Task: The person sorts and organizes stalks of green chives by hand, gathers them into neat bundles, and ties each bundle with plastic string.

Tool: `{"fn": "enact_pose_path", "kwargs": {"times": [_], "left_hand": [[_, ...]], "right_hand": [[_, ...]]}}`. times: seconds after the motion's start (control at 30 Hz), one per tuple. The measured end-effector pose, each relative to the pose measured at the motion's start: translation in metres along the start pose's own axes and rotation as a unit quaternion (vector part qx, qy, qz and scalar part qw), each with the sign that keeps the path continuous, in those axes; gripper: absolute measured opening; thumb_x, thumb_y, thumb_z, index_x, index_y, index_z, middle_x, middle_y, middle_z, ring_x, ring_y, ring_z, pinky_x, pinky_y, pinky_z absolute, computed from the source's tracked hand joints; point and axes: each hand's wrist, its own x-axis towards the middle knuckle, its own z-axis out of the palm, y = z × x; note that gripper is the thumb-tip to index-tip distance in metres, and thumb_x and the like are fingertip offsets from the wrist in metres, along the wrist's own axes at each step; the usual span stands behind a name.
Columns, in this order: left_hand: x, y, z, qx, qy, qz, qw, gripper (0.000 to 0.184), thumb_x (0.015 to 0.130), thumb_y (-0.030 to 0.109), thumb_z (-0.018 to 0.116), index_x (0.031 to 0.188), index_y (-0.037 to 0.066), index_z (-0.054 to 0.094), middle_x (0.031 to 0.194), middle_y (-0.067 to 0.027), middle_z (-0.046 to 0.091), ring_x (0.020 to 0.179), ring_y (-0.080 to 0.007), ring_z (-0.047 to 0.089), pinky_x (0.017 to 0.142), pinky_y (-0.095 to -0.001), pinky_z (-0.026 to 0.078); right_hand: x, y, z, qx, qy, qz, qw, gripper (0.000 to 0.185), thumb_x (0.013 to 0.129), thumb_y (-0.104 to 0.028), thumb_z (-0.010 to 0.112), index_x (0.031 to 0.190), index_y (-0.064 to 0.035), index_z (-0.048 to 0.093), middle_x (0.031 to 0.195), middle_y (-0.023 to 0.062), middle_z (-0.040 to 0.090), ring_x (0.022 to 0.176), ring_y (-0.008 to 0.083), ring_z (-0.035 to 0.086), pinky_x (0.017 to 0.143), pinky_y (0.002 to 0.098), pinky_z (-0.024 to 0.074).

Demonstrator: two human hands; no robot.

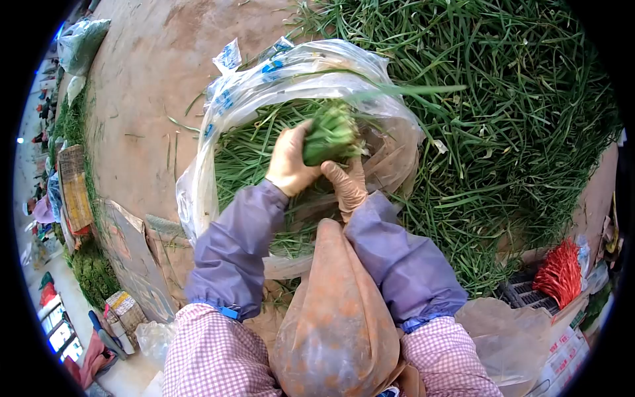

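Observation:
A thick bunch of green chives (329,135), slightly blurred, is held over the open mouth of a big clear plastic bag (205,155). My left hand (291,162) is closed around its left side. My right hand (345,186), in a tan glove, grips the lower right of the bunch, and some of its fingers are hidden behind the stalks. The pale cut ends face right. Inside the bag, more chives (241,149) lie mostly on the left, with bare plastic folds on the right.
Loose chives (496,119) form a large heap to the right. Red ties (559,271) lie by a dark crate (526,291) at lower right. A brown-stained plastic apron (331,317) covers my front. Flattened cardboard (135,251) lies on the floor at left, near a woven stool (76,188).

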Motion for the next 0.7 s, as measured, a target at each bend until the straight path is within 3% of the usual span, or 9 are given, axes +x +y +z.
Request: {"fn": "enact_pose_path", "kwargs": {"times": [0.1, 0.23, 0.3, 0.4, 0.43, 0.5, 0.57, 0.67, 0.7], "left_hand": [[-0.031, 0.029, 0.021, 0.247, 0.002, 0.086, 0.965, 0.093, 0.062, 0.003, 0.076, 0.144, 0.006, 0.033, 0.139, -0.0184, 0.045, 0.132, -0.0371, 0.042, 0.112, -0.0538, 0.028], [-0.072, 0.027, 0.064, 0.325, 0.038, 0.078, 0.942, 0.087, 0.068, 0.012, 0.070, 0.146, 0.005, 0.033, 0.149, -0.0179, 0.036, 0.135, -0.0398, 0.037, 0.110, -0.0566, 0.029], [-0.087, 0.043, 0.059, 0.261, -0.016, 0.064, 0.963, 0.076, 0.075, 0.011, 0.064, 0.145, 0.004, 0.035, 0.151, -0.0170, 0.034, 0.134, -0.0400, 0.038, 0.109, -0.0560, 0.028], [-0.099, 0.064, 0.038, 0.182, -0.106, 0.088, 0.974, 0.085, 0.068, 0.013, 0.072, 0.145, 0.006, 0.036, 0.148, -0.0180, 0.037, 0.132, -0.0411, 0.039, 0.108, -0.0520, 0.032], [-0.097, 0.072, 0.026, 0.150, -0.132, 0.096, 0.975, 0.082, 0.070, 0.011, 0.071, 0.145, 0.006, 0.037, 0.147, -0.0188, 0.039, 0.132, -0.0409, 0.039, 0.108, -0.0515, 0.032], [-0.085, 0.073, 0.005, -0.021, -0.038, 0.101, 0.994, 0.050, 0.073, -0.001, 0.064, 0.122, 0.003, 0.061, 0.116, -0.0176, 0.065, 0.108, -0.0312, 0.063, 0.093, -0.0407, 0.049], [-0.064, 0.073, -0.016, -0.047, -0.029, 0.109, 0.993, 0.038, 0.076, -0.007, 0.058, 0.113, 0.002, 0.066, 0.103, -0.0157, 0.069, 0.097, -0.0289, 0.067, 0.086, -0.0372, 0.052], [-0.022, 0.060, -0.007, -0.103, -0.089, 0.168, 0.976, 0.036, 0.081, -0.010, 0.051, 0.110, 0.004, 0.067, 0.100, -0.0139, 0.069, 0.094, -0.0284, 0.067, 0.086, -0.0368, 0.052], [-0.008, 0.055, -0.002, -0.069, -0.138, 0.160, 0.975, 0.030, 0.083, 0.000, 0.058, 0.111, 0.006, 0.067, 0.109, -0.0150, 0.067, 0.106, -0.0297, 0.062, 0.095, -0.0424, 0.047]], "right_hand": [[-0.006, 0.010, 0.001, 0.062, 0.078, -0.043, 0.994, 0.058, 0.077, -0.015, 0.083, 0.126, -0.0112, 0.054, 0.117, 0.0034, 0.062, 0.110, 0.0193, 0.058, 0.100, 0.0358, 0.0454], [-0.027, 0.003, -0.005, 0.150, 0.174, -0.017, 0.973, 0.046, 0.079, -0.015, 0.081, 0.118, -0.0094, 0.057, 0.111, 0.0070, 0.064, 0.100, 0.0204, 0.062, 0.092, 0.0347, 0.0536], [-0.038, 0.000, -0.025, 0.217, 0.180, 0.097, 0.955, 0.043, 0.080, -0.011, 0.077, 0.119, -0.0095, 0.057, 0.110, 0.0072, 0.064, 0.099, 0.0221, 0.063, 0.091, 0.0357, 0.0540], [-0.059, -0.015, -0.035, 0.193, 0.190, 0.115, 0.956, 0.046, 0.080, -0.006, 0.074, 0.122, -0.0091, 0.055, 0.111, 0.0079, 0.064, 0.099, 0.0241, 0.063, 0.092, 0.0383, 0.0540], [-0.065, -0.018, -0.034, 0.137, 0.186, 0.059, 0.971, 0.048, 0.080, -0.005, 0.073, 0.124, -0.0090, 0.055, 0.112, 0.0084, 0.064, 0.099, 0.0243, 0.063, 0.092, 0.0389, 0.0539], [-0.075, -0.014, -0.051, 0.142, 0.158, 0.092, 0.973, 0.056, 0.080, -0.003, 0.072, 0.131, -0.0086, 0.050, 0.115, 0.0096, 0.062, 0.103, 0.0256, 0.062, 0.094, 0.0405, 0.0530], [-0.083, -0.029, -0.030, 0.137, 0.164, 0.094, 0.972, 0.058, 0.080, -0.002, 0.072, 0.133, -0.0080, 0.048, 0.119, 0.0101, 0.061, 0.107, 0.0258, 0.061, 0.096, 0.0406, 0.0521], [-0.086, -0.030, -0.024, 0.120, 0.163, 0.085, 0.976, 0.059, 0.080, -0.001, 0.073, 0.133, -0.0081, 0.048, 0.122, 0.0102, 0.060, 0.110, 0.0253, 0.059, 0.098, 0.0404, 0.0509], [-0.086, -0.028, -0.023, 0.107, 0.163, 0.074, 0.978, 0.059, 0.080, -0.001, 0.073, 0.133, -0.0080, 0.048, 0.122, 0.0099, 0.060, 0.110, 0.0250, 0.059, 0.098, 0.0402, 0.0505]]}}
